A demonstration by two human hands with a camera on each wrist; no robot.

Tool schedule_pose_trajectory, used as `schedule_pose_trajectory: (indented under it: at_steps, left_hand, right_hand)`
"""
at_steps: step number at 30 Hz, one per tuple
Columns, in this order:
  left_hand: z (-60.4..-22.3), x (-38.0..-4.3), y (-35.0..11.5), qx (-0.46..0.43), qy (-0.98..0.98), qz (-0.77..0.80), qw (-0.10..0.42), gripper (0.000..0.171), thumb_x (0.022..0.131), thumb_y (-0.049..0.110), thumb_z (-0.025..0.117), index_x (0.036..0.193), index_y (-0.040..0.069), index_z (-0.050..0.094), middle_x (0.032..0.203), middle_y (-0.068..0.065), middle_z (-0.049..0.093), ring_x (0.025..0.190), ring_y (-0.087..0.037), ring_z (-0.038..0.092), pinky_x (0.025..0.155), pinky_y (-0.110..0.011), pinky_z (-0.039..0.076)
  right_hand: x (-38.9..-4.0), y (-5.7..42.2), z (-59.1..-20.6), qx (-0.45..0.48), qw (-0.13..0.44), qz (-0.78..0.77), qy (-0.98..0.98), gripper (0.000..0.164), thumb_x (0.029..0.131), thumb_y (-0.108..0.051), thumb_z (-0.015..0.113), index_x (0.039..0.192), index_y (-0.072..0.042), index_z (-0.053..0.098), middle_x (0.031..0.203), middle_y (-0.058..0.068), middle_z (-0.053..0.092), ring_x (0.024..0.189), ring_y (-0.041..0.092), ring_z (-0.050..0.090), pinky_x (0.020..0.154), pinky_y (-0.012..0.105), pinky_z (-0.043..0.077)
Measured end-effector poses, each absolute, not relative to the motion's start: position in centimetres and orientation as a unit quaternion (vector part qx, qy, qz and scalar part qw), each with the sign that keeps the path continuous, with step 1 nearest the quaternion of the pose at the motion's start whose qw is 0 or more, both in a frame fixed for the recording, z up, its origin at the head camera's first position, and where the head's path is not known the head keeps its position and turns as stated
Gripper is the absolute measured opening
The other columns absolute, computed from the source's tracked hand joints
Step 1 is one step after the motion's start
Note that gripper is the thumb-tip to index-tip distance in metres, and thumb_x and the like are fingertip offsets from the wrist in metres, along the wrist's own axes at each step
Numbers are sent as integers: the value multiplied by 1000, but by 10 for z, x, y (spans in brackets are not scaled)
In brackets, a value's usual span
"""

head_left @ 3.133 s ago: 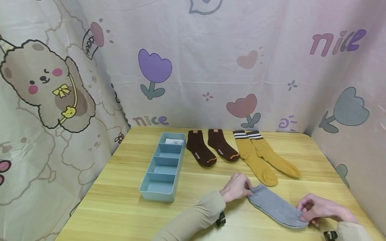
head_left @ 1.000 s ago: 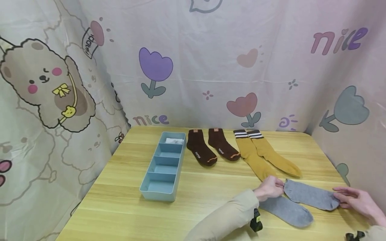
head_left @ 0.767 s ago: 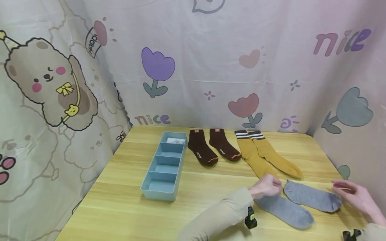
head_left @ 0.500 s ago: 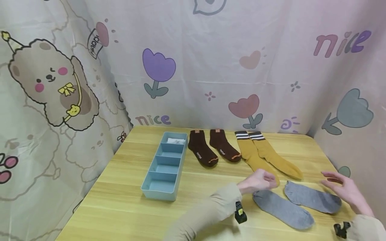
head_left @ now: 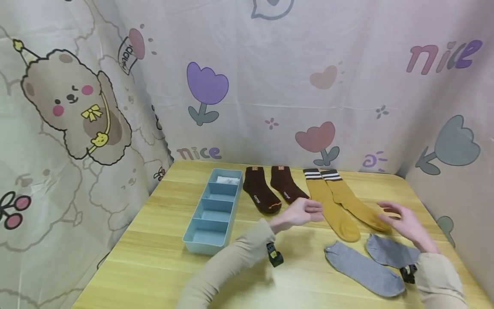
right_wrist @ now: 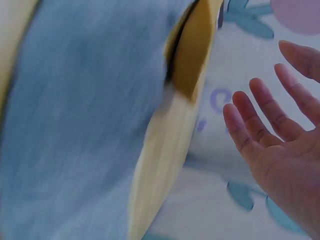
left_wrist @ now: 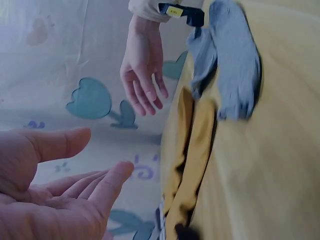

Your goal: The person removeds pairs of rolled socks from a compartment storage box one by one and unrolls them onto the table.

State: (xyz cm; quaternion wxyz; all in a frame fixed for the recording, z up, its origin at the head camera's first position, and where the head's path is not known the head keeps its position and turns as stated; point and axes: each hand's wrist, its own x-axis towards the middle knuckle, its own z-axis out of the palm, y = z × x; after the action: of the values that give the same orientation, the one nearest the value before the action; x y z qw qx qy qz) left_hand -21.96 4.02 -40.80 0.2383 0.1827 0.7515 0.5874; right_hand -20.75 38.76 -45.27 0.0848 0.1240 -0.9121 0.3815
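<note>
Two grey socks lie flat at the front right of the table: the nearer grey sock [head_left: 364,269] in full view, the farther grey sock [head_left: 390,251] partly behind the right wrist. My right hand [head_left: 403,221] is raised over the toe end of the mustard socks [head_left: 337,210], fingers spread and holding nothing. Left of it, my left hand [head_left: 299,212] hovers near the toe of a dark brown sock [head_left: 287,184], overlapping it in the head view. In the left wrist view the left hand [left_wrist: 75,185] has loosely extended fingers and an empty palm.
A pale blue four-section organizer box [head_left: 208,236] stands left of the socks, with a folded white item [head_left: 227,180] in its far section. Another brown sock [head_left: 261,191] lies beside it. Printed curtains [head_left: 262,86] enclose the table's back and sides.
A second grey sock was laid out beside the first, then both hands let go. Since then both have lifted and moved left and away from the grey socks.
</note>
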Motion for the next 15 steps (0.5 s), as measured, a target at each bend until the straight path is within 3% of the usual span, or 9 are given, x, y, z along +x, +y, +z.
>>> schedule_pose_trajectory:
  at_steps: [4,8,11,14,15]
  left_hand:
    - [-399,-227,11,184,746,594,239,54,95,3,66,145,-6,48,145,-22,55,131,-33,59,111,-36,47]
    - [-389,-236,-26,185,766,579,211,55,96,8,66,146,-2,47,147,-19,55,134,-31,57,112,-39,46]
    - [-383,-245,-59,173,774,577,194,54,97,10,64,147,-2,46,148,-20,54,136,-32,55,114,-41,45]
    - [-381,-254,-98,155,779,582,174,52,99,10,61,146,-4,45,147,-23,54,136,-34,54,116,-44,41]
    - [-380,-256,-112,145,784,581,166,52,99,10,61,146,-4,46,146,-23,55,136,-35,54,117,-45,40]
  right_hand:
    - [-219,369,-448,153,76,398,-901,44,94,-6,68,130,14,54,111,-41,47,99,-28,42,78,2,45]
    - [-230,349,-441,170,58,394,-901,43,94,-5,67,131,12,55,124,2,66,100,-26,43,83,7,48]
    - [-239,333,-436,183,43,391,-901,42,94,-5,66,132,11,55,130,32,59,101,-24,42,89,16,53]
    - [-249,317,-430,194,29,391,-899,43,94,-5,65,133,10,55,134,34,57,103,-23,42,95,29,55]
    - [-251,311,-428,196,26,390,-899,43,94,-5,65,133,9,55,135,32,58,106,-17,47,97,34,55]
